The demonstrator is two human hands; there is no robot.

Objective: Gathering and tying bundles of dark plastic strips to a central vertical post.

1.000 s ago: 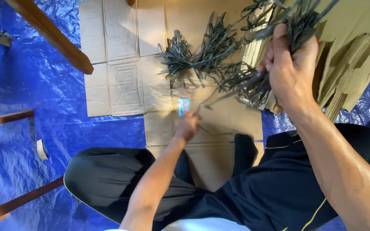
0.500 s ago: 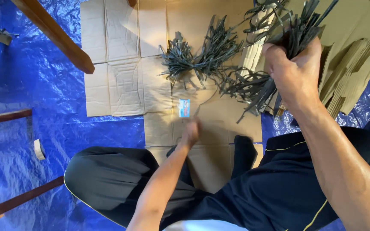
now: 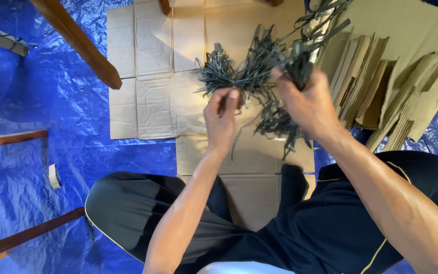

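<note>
Left hand rises to meet the bundle

Strips, dark and thin, fill the right hand (image 3: 307, 104), which stays clamped around a thick bunch of strips (image 3: 292, 61) held up over the cardboard; loose ends hang down below the fist. The left hand (image 3: 222, 119), half a second ago low near the lap, is now lifted beside the right one, its fingers pinched on a single strip (image 3: 235, 144) that trails downward. The two hands have thus closed from well apart to near each other, so the single strip seems about to join the bunch. Just beyond them a spread pile of strips (image 3: 229, 73) lies on the flattened cardboard sheets (image 3: 148, 66). Stacked cardboard pieces (image 3: 376, 81) sit to the right, blue tarpaulin (image 3: 36, 127) to the left.
</note>
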